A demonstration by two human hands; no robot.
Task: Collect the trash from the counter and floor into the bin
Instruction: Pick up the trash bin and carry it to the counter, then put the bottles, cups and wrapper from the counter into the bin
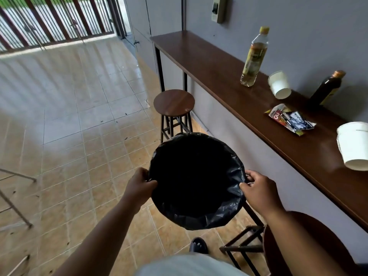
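A round bin lined with a black plastic bag is held in front of me above the tiled floor. My left hand grips its left rim and my right hand grips its right rim. On the long brown counter along the right wall stand a clear plastic bottle with yellow liquid and a dark bottle. A white paper cup lies tipped, crumpled snack wrappers lie flat, and a larger white cup lies at the right edge.
A round wooden stool stands just beyond the bin by the counter. Another dark stool is at my lower right. Metal legs of some furniture show at the left. Small dark specks dot the tiled floor.
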